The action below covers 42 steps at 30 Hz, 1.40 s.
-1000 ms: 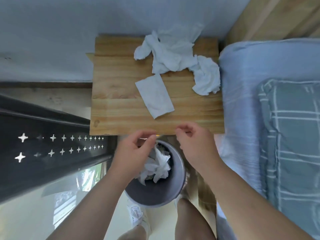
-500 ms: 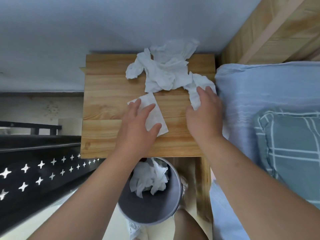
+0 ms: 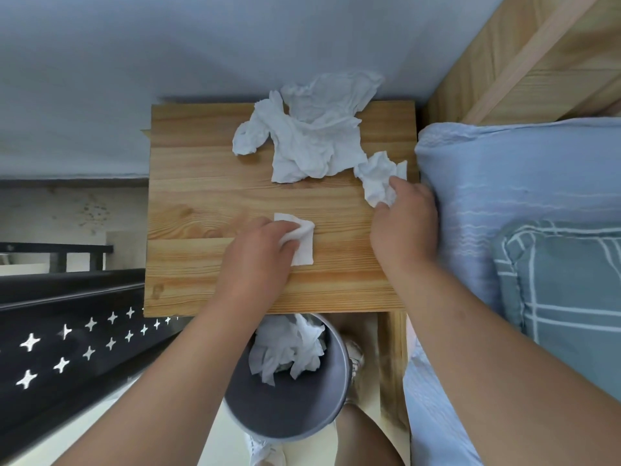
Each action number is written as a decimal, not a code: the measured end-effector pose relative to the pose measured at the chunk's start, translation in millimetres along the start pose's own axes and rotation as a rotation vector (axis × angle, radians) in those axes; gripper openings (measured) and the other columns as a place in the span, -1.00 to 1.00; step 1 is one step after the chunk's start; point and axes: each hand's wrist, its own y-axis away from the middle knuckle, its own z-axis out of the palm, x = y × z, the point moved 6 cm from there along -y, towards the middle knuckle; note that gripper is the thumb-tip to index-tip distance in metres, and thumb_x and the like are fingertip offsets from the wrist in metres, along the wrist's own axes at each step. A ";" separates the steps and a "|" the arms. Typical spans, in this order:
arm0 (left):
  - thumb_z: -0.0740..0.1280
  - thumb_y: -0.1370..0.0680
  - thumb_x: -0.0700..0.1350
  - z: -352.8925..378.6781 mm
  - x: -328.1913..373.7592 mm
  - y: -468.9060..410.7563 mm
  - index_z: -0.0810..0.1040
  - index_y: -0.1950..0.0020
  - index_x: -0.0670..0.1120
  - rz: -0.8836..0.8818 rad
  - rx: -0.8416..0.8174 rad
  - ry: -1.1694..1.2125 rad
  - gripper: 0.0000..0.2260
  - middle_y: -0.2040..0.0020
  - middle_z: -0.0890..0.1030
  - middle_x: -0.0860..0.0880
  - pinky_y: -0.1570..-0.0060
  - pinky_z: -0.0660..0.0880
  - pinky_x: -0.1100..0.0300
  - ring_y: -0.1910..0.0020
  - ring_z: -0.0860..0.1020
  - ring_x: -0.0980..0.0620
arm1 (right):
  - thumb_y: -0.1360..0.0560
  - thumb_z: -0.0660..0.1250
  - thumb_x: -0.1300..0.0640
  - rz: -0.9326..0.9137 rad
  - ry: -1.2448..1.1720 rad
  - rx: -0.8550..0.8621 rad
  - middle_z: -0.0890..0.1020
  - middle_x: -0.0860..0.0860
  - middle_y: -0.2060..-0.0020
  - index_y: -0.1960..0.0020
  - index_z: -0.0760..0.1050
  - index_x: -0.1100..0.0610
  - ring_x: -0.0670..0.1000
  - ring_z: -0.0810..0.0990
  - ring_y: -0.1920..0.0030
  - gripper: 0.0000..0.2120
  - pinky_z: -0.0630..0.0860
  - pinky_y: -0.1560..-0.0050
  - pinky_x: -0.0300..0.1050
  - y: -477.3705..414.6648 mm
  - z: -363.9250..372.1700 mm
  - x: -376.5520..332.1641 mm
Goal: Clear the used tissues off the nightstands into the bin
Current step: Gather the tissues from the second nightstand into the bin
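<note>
Hands low over a wooden counter (image 3: 201,196), viewed from straight above. Grips with the left hand (image 3: 258,253) a flat folded tissue (image 3: 304,245) at mid-counter, fingers curled over its left part and bunching the paper against the wood. Pinches with the right hand (image 3: 403,227) a crumpled tissue (image 3: 378,178) near the counter's right edge, fingertips closed on its lower end, most of the wad showing beyond the knuckles.

Behind, a pale blue-grey wall (image 3: 168,45) meeting the counter's far edge. At right, a bed (image 3: 504,179) in a light blue striped sheet, pressed close against the counter's side, with a teal checked pillow (image 3: 571,297) lying on it and a wooden headboard (image 3: 537,45) rising in the top corner. At lower left, a black metal panel (image 3: 67,348) pierced with star-shaped cut-outs.

Below the counter's near edge, between the two forearms, a round grey bin (image 3: 279,418) on the floor, its far rim hidden under the wood. Inside it, several crumpled white tissues (image 3: 289,348) piled toward the far side.

On the counter's far middle, a large tissue heap (image 3: 312,142), rumpled, its top lapping up against the wall and one lobe trailing left. Right corner of the heap just beside the right hand's wad; touching or not, cannot tell.
</note>
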 end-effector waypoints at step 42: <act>0.45 -0.56 0.03 138.4 -215.3 156.8 0.71 -0.27 0.17 -0.376 -0.386 0.170 -0.72 -0.13 0.72 0.15 0.06 0.56 0.17 -0.06 0.68 0.08 | -0.49 0.31 0.16 0.155 0.034 -0.693 0.50 0.03 0.44 0.26 0.48 0.12 0.06 0.44 0.39 -0.84 0.33 0.37 -0.07 235.7 172.7 143.7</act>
